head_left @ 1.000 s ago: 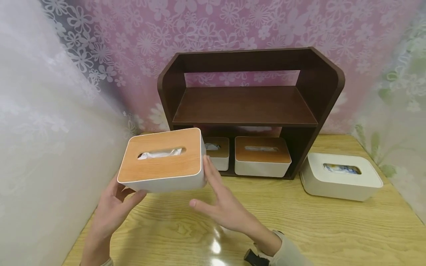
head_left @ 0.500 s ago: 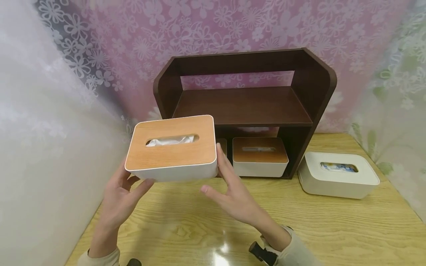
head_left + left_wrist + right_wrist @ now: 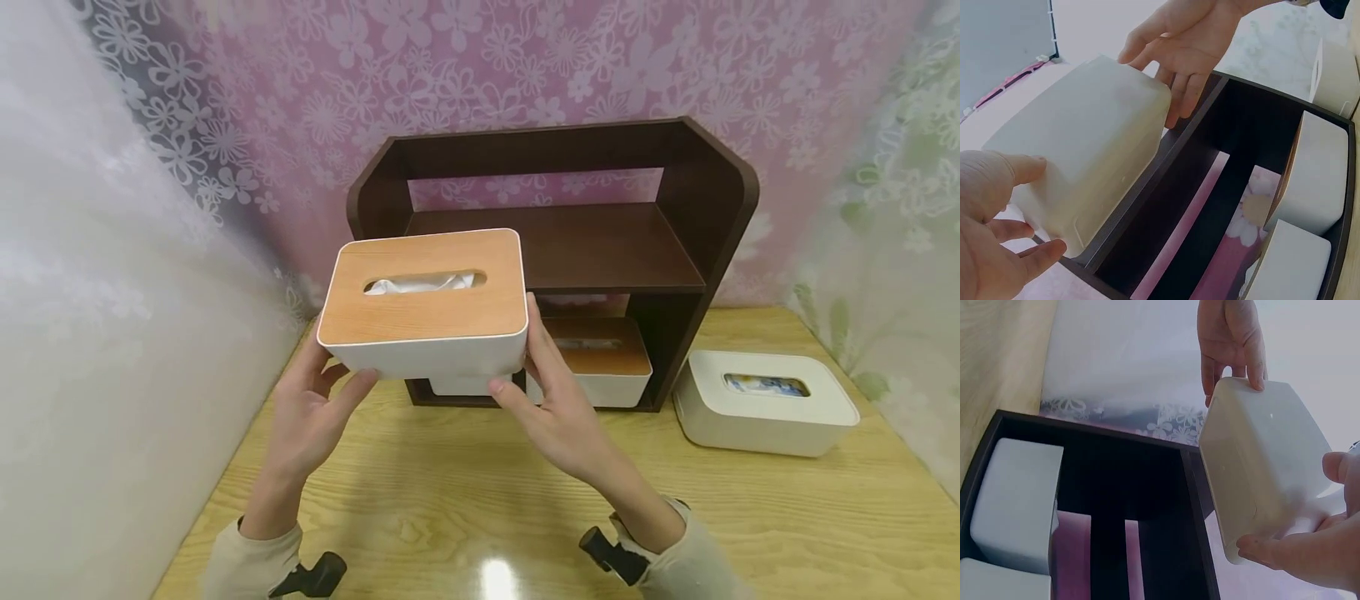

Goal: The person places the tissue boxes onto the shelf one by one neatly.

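Note:
A tissue box (image 3: pixel 423 312) with a wood-look lid and white body is held up before the dark shelf, tilted toward the head camera. White tissue shows in its slot. My left hand (image 3: pixel 311 417) grips its left end, thumb on the near side and fingers round the end. At the right end my right hand (image 3: pixel 558 417) holds it between thumb and fingers. Both wrist views show the tissue box's white body (image 3: pixel 1085 131) from below, level with the upper shelf. It hides part of that shelf in the head view.
The dark brown shelf unit (image 3: pixel 592 246) stands against a flowered wall. Its lower level holds a wood-lidded tissue box (image 3: pixel 607 389) and a smaller, mostly hidden white one (image 3: pixel 459 387). An all-white tissue box (image 3: pixel 765 425) sits on the wooden table (image 3: pixel 450 500), right of the unit.
Both hands have carried the tissue box up and to the right, from left of the shelf unit to in front of its upper shelf. The right hand's thumb has come closer to the box.

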Demonstrator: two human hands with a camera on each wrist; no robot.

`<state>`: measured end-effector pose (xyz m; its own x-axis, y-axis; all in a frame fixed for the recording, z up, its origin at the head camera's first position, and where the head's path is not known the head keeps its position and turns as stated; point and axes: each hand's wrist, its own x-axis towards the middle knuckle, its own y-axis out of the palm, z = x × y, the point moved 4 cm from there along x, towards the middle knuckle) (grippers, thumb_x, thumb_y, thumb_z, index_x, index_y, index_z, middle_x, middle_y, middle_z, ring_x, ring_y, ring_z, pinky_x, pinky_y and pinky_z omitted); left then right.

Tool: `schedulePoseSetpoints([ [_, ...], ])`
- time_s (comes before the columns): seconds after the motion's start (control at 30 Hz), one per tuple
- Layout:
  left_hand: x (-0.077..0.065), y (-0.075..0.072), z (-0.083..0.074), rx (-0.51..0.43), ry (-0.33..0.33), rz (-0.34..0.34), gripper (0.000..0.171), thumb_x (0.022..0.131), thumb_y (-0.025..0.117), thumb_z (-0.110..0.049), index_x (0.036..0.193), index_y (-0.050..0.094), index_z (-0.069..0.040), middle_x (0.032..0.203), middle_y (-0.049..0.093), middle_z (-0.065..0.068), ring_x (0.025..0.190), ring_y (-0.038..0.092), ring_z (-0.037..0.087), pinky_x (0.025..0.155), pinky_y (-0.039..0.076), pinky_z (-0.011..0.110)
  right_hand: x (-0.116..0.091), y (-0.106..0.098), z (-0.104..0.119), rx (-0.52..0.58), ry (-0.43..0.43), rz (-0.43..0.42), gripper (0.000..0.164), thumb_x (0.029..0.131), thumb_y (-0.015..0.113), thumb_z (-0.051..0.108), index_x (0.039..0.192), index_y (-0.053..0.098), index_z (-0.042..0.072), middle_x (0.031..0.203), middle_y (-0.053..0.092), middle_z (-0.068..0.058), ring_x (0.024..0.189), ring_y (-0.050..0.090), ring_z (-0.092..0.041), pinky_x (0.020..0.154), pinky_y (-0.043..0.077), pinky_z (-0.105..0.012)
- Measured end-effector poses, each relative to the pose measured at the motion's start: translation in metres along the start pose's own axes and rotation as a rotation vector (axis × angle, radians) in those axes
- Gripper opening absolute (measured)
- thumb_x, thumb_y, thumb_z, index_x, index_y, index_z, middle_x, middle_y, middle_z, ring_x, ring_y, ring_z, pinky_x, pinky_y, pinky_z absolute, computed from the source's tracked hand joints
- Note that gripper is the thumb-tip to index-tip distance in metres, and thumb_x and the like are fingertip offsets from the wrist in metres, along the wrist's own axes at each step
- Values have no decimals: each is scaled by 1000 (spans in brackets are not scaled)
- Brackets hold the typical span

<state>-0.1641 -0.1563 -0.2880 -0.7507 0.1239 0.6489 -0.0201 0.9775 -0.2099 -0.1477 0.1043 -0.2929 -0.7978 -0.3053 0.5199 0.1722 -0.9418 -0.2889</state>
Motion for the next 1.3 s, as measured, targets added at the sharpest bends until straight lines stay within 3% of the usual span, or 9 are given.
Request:
schedulePoseSetpoints([
  [0.3,19,11,7,8,25,-17,81,86,68,12,155,36,-19,149,48,8,110,54,20,93,49,24,9,-10,-3,-28,31,-38,85,102,55,10,160,-4,28,166,3,10,141,38,-18,105,43,-34],
  [0.6,29,16,16,23,8,-11,77,89,69,6,154,37,-21,142,52,9,116,56,20,97,50,27,19,-17,-10,24,61,-58,78,104,51,12,159,-2,30,165,2,13,147,26,-16,113,33,-38],
  [0.87,39,18,17,52,-36,-14,77,90,70,-1,154,36,-25,142,51,6,119,54,19,100,48,29,30,-25,-13,-45,66,-103,73,104,49,11,160,5,28,164,12,9,140,40,-20,103,45,-43],
  [1.1,45,20,16,79,-38,-51,75,90,71,-4,154,38,-23,135,45,9,119,50,23,99,48,30,38,-33,-13,-66,54,-143,68,104,49,11,159,14,29,162,20,10,141,36,-14,112,37,-40],
  [1.3,50,22,16,57,-6,-79,71,89,72,-4,152,40,-16,138,46,7,119,52,24,96,48,30,44,-36,-14,-67,49,-161,67,103,51,11,159,18,26,158,30,4,137,42,-15,110,39,-42],
])
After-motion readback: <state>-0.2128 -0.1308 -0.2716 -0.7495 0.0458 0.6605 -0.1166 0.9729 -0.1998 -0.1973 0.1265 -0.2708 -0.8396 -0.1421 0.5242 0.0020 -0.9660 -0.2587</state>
